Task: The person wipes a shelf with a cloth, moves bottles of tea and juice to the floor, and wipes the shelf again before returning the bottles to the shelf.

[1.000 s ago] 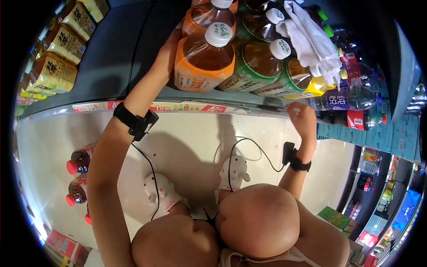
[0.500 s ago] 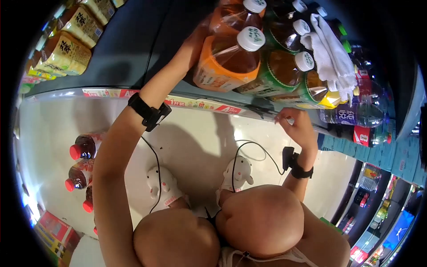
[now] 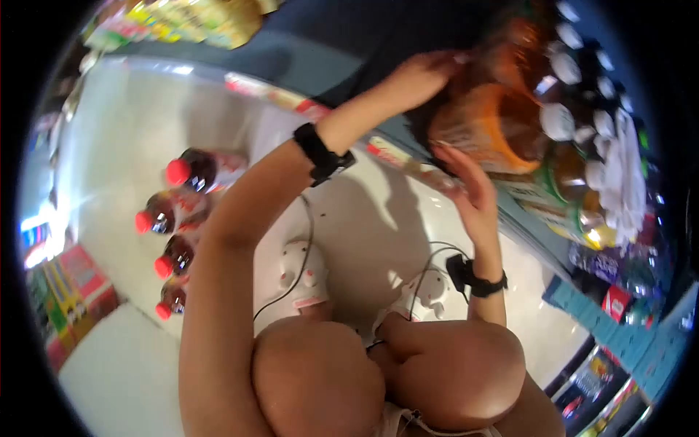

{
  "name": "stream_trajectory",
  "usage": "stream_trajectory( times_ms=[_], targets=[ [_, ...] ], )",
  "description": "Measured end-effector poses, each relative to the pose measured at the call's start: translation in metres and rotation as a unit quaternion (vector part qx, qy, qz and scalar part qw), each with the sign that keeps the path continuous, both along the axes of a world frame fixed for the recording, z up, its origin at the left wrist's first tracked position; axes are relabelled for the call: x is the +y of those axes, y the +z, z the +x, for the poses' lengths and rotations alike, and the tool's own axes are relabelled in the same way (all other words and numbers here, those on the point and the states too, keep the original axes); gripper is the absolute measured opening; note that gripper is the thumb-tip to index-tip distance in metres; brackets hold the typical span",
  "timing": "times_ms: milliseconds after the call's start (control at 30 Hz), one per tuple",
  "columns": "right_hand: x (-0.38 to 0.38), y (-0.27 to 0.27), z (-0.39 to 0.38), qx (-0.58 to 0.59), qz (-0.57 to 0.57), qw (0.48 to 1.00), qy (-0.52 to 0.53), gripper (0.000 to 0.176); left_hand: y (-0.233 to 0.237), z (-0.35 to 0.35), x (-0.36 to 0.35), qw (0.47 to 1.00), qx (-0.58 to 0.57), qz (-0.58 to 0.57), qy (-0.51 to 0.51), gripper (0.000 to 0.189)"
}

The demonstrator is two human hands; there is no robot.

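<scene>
Two large bottles with orange labels stand on the dark shelf (image 3: 342,44), one behind the other. My left hand (image 3: 426,79) is stretched out over the shelf, its fingertips blurred beside the rear orange-labelled bottle (image 3: 523,54). At the shelf's front edge, my right hand (image 3: 477,189) is open with fingers spread. Its fingertips are right at the lower part of the front orange-labelled bottle (image 3: 480,131), which has a white cap. Green-labelled tea bottles (image 3: 564,189) stand to the right, with a white cloth (image 3: 628,178) draped over bottles there. Black straps with small devices circle both wrists.
Several red-capped bottles (image 3: 200,171) stand on the pale floor (image 3: 138,138) at left, near a white surface (image 3: 120,371). Yellow-labelled bottles (image 3: 211,22) line the shelf's far left. Blue boxes (image 3: 608,317) sit at right. Black cables run past my white slippers (image 3: 302,269).
The view has swung left, so the shelf sits further right and tilted. My left hand has come into sight beside the bottles. My right hand has opened and reached up to the front orange-labelled bottle.
</scene>
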State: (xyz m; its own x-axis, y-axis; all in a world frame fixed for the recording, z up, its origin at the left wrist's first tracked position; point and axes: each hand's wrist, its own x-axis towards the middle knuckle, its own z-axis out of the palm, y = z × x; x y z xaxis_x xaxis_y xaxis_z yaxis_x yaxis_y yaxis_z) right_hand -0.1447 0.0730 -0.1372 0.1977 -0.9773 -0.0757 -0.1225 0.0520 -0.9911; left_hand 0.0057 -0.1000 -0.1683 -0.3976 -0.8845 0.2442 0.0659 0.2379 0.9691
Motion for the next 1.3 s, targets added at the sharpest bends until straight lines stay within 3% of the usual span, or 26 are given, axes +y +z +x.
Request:
stream_trajectory(
  times_ms=[100, 167, 267, 300, 367, 433, 533, 633, 800, 900, 967, 1033, 1133, 1233, 1267, 1300],
  targets=[
    [0.006, 0.010, 0.014, 0.057, -0.062, 0.995, -0.044, 0.048, 0.031, 0.040, 0.032, 0.995, -0.050, -0.039, 0.070, 0.028],
    [0.009, 0.014, 0.016, 0.100, -0.057, 0.993, -0.011, 0.039, 0.050, 0.082, 0.052, 0.963, -0.133, -0.184, 0.145, 0.023],
    [0.004, 0.034, 0.049, 0.137, -0.112, 0.982, 0.069, 0.031, 0.080, 0.161, 0.085, 0.905, -0.346, -0.161, 0.186, 0.021],
    [0.000, 0.035, 0.066, 0.076, -0.094, 0.987, 0.103, 0.027, 0.086, 0.186, 0.096, 0.877, -0.417, -0.128, 0.201, 0.021],
    [-0.008, 0.035, 0.097, 0.075, -0.053, 0.980, 0.175, 0.028, 0.092, 0.233, 0.122, 0.755, -0.574, -0.134, 0.288, 0.021],
    [-0.015, 0.025, 0.121, 0.083, -0.094, 0.966, 0.228, 0.030, 0.077, 0.275, 0.148, 0.657, -0.651, -0.135, 0.355, 0.028],
    [-0.024, 0.004, 0.155, 0.074, -0.131, 0.944, 0.295, 0.031, 0.058, 0.298, 0.171, 0.614, -0.703, 0.042, 0.356, 0.033],
    [-0.026, -0.006, 0.182, 0.059, -0.105, 0.937, 0.328, 0.030, 0.041, 0.311, 0.168, 0.632, -0.692, 0.042, 0.346, 0.036],
    [-0.029, -0.014, 0.194, 0.096, -0.132, 0.931, 0.326, 0.033, 0.048, 0.298, 0.177, 0.682, -0.627, -0.163, 0.339, 0.029],
    [-0.028, -0.004, 0.189, 0.106, -0.170, 0.943, 0.264, 0.053, 0.086, 0.287, 0.169, 0.726, -0.569, -0.213, 0.321, 0.029],
    [-0.033, 0.004, 0.182, 0.106, -0.208, 0.935, 0.265, 0.075, 0.124, 0.267, 0.162, 0.792, -0.481, -0.192, 0.322, 0.024],
    [-0.041, 0.010, 0.173, 0.087, -0.221, 0.931, 0.277, 0.094, 0.162, 0.250, 0.153, 0.846, -0.407, -0.220, 0.267, 0.024],
    [-0.065, 0.011, 0.153, 0.000, -0.181, 0.931, 0.318, 0.116, 0.199, 0.233, 0.135, 0.880, -0.347, -0.291, 0.146, 0.033],
    [-0.080, -0.003, 0.129, -0.168, -0.037, 0.922, 0.347, 0.118, 0.223, 0.210, 0.114, 0.865, -0.363, -0.344, 0.032, 0.046],
    [-0.082, -0.014, 0.117, -0.179, 0.041, 0.926, 0.330, 0.115, 0.231, 0.201, 0.107, 0.856, -0.375, -0.357, -0.004, 0.048],
    [-0.083, -0.009, 0.112, -0.163, 0.017, 0.932, 0.322, 0.113, 0.234, 0.192, 0.100, 0.855, -0.386, -0.346, -0.022, 0.048]
  ],
)
